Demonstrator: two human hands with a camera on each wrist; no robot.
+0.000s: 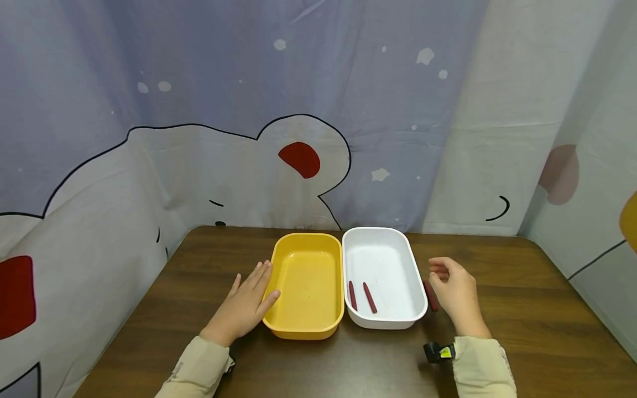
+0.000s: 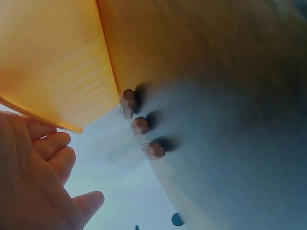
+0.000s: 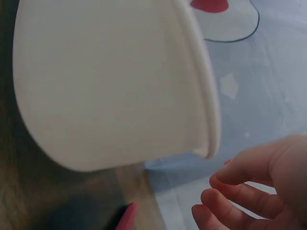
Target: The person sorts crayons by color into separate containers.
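Note:
My left hand (image 1: pixel 241 309) rests with straight fingers at the left rim of a yellow plastic tray (image 1: pixel 303 334). Beside it stands a white tray (image 1: pixel 383 323), holding a dark red crayon-like stick (image 1: pixel 370 297) and another such stick (image 1: pixel 353 295). To the right of the white tray my right hand (image 1: pixel 455 296) is raised, thumb and fingers bent together. In the right wrist view a bit of red stick (image 3: pixel 228 162) shows at the thumb tip; the rest is hidden. More dark red stick (image 1: pixel 431 296) lies on the table between that hand and the white tray.
In the left wrist view several brownish faceted stick ends, one of them a middle stick (image 2: pixel 139 125), lie on the table near the yellow tray. The wooden table (image 1: pixel 298 376) ends at a patterned curtain (image 1: pixel 224 177) behind the trays.

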